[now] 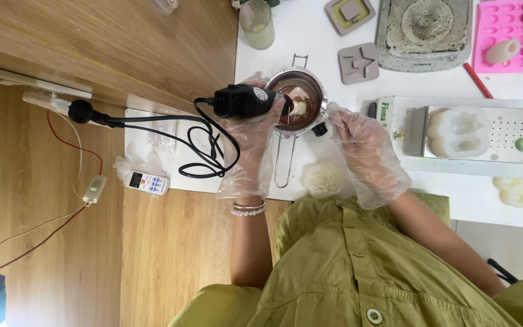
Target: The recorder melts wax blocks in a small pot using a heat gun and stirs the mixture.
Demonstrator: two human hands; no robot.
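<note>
A: Pot status?
B: Small steel pot (302,97) on the white table (310,30), dark melt inside with a pale lump. Left hand (250,136), gloved, wrapped tight around a black corded heat tool (246,101) aimed into the pot. Right hand (358,142), gloved, half-curled at the pot's rim; grip unclear.
A: Packaging?
B: White-green carton (388,118) just right of the pot. Pink mould tray (503,27) beyond it.

Bright, even daylight, soft shadows, sharp focus
</note>
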